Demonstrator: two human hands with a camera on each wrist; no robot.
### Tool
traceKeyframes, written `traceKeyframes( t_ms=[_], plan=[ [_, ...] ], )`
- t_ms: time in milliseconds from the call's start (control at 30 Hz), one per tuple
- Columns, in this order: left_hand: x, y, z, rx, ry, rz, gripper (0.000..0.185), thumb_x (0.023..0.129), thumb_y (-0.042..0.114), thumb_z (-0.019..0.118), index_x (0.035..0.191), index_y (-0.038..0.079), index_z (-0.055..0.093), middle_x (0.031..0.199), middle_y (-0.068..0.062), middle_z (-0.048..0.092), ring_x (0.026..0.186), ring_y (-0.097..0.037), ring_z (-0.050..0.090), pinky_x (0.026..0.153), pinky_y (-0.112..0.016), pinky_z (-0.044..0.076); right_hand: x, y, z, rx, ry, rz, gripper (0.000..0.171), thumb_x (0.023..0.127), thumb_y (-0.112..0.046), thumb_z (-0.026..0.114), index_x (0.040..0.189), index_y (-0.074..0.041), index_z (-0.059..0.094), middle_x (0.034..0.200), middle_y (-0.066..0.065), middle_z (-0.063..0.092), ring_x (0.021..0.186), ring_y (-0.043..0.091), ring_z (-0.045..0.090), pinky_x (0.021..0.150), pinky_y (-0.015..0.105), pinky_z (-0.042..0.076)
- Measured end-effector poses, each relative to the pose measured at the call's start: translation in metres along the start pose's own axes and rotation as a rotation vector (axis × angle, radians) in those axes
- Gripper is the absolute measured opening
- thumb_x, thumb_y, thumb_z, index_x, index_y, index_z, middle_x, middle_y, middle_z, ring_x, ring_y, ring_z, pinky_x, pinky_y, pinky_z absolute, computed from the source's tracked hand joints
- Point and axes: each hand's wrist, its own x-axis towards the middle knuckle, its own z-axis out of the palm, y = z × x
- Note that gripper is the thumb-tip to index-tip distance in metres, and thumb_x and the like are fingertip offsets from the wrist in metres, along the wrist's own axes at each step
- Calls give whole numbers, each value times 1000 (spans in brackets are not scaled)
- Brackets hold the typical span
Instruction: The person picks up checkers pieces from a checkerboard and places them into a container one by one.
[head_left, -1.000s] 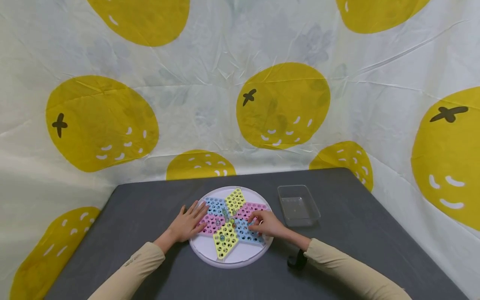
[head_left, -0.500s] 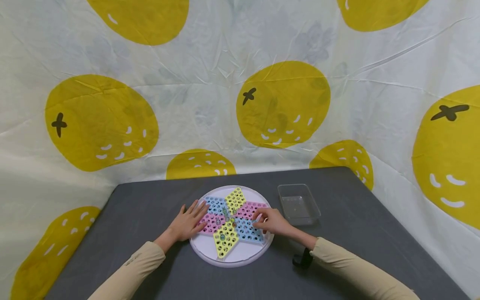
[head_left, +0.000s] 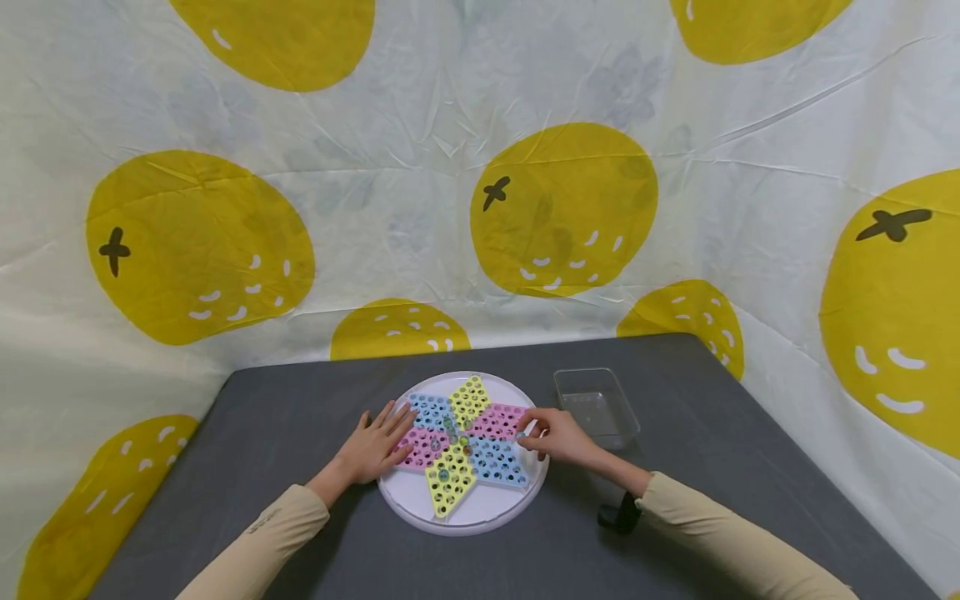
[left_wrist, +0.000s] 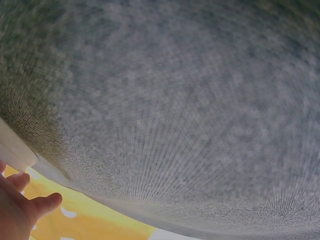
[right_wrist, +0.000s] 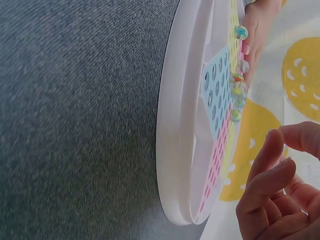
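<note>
I see on the dark table (head_left: 296, 433) a round white tray (head_left: 480, 508) holding a blue, pink and yellow holed star board (head_left: 497, 461), glassy swirled marbles (right_wrist: 238, 92) clustered mid-board. Left hand (head_left: 375, 447) lies flat, fingers spread on its left edge; right hand (head_left: 557, 435) pinches a bluish marble (head_left: 521, 436) by its right side. Farther right, clear box (head_left: 622, 408), contents unclear.

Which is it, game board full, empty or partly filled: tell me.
Partly filled: marbles sit near the middle of the game board, while several holes in the nearer blue section hold none.
</note>
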Motion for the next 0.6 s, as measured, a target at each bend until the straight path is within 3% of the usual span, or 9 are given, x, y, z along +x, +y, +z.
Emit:
traceKeyframes(
  t_ms=[133,400,600],
  plan=[
    [-1,0,0,-6,-1,-1,61,92,49,32,143,19,20,150,-4,19,138,-33,15,101,-63,18,-2,1,-4,8,7,20,14,80,-16,64,89,-6,60,68,20,62,49,25,58,43,22,42],
    [0,-1,2,-13,-1,-1,61,91,50,32,143,18,21,150,-4,18,138,-33,14,101,-63,18,-6,3,-14,17,25,52,16,80,-15,64,92,-4,60,68,22,61,54,34,57,44,22,40],
    [0,-2,2,-9,2,-1,61,91,50,32,143,19,20,150,-4,18,138,-33,14,101,-63,18,-7,6,-23,-4,47,50,17,80,-16,63,92,-4,60,70,23,62,51,23,57,44,24,40]
  ],
)
